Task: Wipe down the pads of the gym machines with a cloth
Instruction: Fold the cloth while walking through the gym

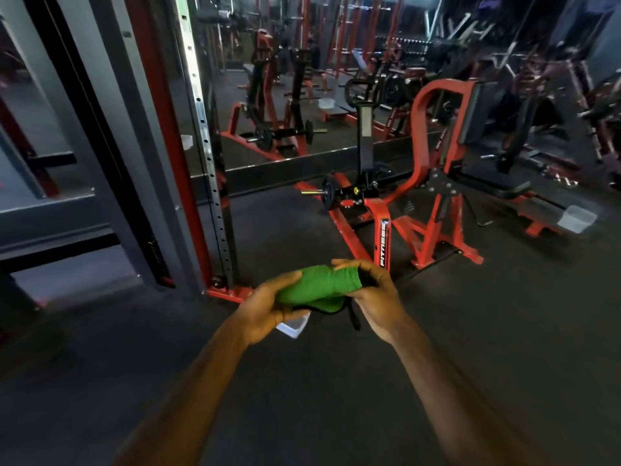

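A folded green cloth (319, 285) with a dark edge is held between both hands above the dark rubber floor. My left hand (268, 311) grips its left end from below, fingers curled round it. My right hand (373, 294) grips the right end, thumb on top. A black strap hangs from the cloth near my right wrist. Ahead stands a red plate-loaded machine (420, 210) with a black upright chest pad (364, 136) and a grey back pad (470, 116), well beyond arm's reach.
A red and grey rack upright (201, 129) with a perforated steel strip rises at the left, its foot (232, 292) just left of my hands. A mirror wall behind reflects more machines. A white sheet (295, 327) lies on the floor. A bench stands at right (544, 210).
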Available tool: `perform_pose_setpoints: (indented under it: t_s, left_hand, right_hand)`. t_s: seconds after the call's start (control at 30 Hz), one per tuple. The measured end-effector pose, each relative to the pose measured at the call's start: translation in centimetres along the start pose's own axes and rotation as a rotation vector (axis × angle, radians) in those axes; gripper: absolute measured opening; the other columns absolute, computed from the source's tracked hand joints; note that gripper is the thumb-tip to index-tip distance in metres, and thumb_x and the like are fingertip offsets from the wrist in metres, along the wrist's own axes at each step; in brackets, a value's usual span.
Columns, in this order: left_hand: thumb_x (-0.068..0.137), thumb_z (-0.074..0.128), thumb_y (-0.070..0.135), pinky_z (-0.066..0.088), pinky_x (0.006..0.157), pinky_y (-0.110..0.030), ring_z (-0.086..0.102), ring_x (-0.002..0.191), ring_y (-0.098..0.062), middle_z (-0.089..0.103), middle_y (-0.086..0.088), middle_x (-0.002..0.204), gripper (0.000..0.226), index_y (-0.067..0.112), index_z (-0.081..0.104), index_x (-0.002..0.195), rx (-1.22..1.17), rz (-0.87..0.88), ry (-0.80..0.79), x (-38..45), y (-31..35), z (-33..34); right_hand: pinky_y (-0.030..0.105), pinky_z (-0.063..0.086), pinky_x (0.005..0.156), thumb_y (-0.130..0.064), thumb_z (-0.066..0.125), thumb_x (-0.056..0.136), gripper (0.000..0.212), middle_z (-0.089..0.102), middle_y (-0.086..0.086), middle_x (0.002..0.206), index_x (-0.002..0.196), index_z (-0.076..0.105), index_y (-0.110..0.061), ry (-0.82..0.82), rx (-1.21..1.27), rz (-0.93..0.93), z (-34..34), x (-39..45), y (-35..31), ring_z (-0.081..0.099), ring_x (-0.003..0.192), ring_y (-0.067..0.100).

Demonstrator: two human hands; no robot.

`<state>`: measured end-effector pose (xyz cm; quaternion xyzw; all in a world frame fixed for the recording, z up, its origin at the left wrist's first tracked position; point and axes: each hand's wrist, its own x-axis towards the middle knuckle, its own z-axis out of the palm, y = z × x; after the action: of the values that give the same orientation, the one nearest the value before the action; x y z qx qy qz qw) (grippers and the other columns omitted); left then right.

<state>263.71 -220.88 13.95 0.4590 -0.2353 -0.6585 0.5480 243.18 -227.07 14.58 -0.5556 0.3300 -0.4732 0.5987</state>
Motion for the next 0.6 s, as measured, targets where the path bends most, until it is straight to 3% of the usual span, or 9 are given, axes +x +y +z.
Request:
perform_pose_setpoints:
  t_s: [0.1,0.2,0.27,0.37,0.47,0.6]
  left_hand:
    - [0.091,0.066,0.018,0.063,0.079,-0.034,0.071,0.108,-0.024,0.074,-0.014,0.119,0.035,0.007,0.067,0.124,0.022,0.096,0.056,4.1,1.0,-0.2]
    - [0.091,0.069,0.015,0.061,0.074,-0.029,0.074,0.104,-0.026,0.072,-0.018,0.12,0.042,0.001,0.062,0.13,0.018,0.214,0.171,9.2,2.7,-0.3]
    - [0.086,0.072,0.015,0.061,0.076,-0.03,0.073,0.106,-0.028,0.072,-0.019,0.12,0.047,0.001,0.062,0.129,0.029,0.265,0.232,12.1,3.4,-0.5]
    - [0.078,0.08,0.019,0.062,0.08,-0.041,0.071,0.109,-0.032,0.072,-0.017,0.121,0.052,0.009,0.065,0.127,0.152,0.278,0.295,15.8,4.5,-0.8]
    - [0.076,0.085,0.025,0.062,0.083,-0.053,0.071,0.109,-0.03,0.071,-0.01,0.122,0.053,0.021,0.066,0.125,0.304,0.253,0.328,19.0,5.4,-2.0]
    - [0.088,0.079,0.015,0.064,0.077,-0.042,0.072,0.108,-0.02,0.066,-0.004,0.125,0.051,0.02,0.059,0.133,0.335,0.164,0.349,22.8,5.5,-3.1]
  right_hand:
    - [0.046,0.048,0.096,-0.002,0.072,0.071,0.056,0.071,0.011,0.121,0.125,0.07,-0.016,-0.193,0.204,0.222,-1.7,4.9,0.4,0.069,0.108,0.026]
    - [0.052,0.046,0.099,-0.044,0.086,0.062,0.07,0.072,0.011,0.118,0.124,0.068,-0.019,-0.248,0.187,0.514,-3.4,11.5,1.1,0.071,0.106,0.031]
    - [0.055,0.053,0.101,-0.059,0.083,0.074,0.068,0.073,0.013,0.124,0.129,0.067,-0.022,-0.268,0.07,0.522,-3.7,15.8,1.8,0.071,0.113,0.037]
    - [0.048,0.061,0.086,-0.034,0.082,0.087,0.038,0.076,0.011,0.118,0.12,0.071,-0.018,-0.24,-0.087,0.376,-3.4,21.4,2.6,0.072,0.111,0.034]
    - [0.038,0.061,0.073,-0.016,0.086,0.081,0.03,0.079,0.004,0.101,0.109,0.074,-0.018,-0.239,-0.26,0.214,-3.5,26.8,3.0,0.076,0.098,0.025]
    - [0.03,0.059,0.077,-0.026,0.089,0.072,0.03,0.078,-0.008,0.094,0.099,0.075,-0.026,-0.299,-0.508,0.063,-2.7,33.0,5.4,0.074,0.089,0.009]
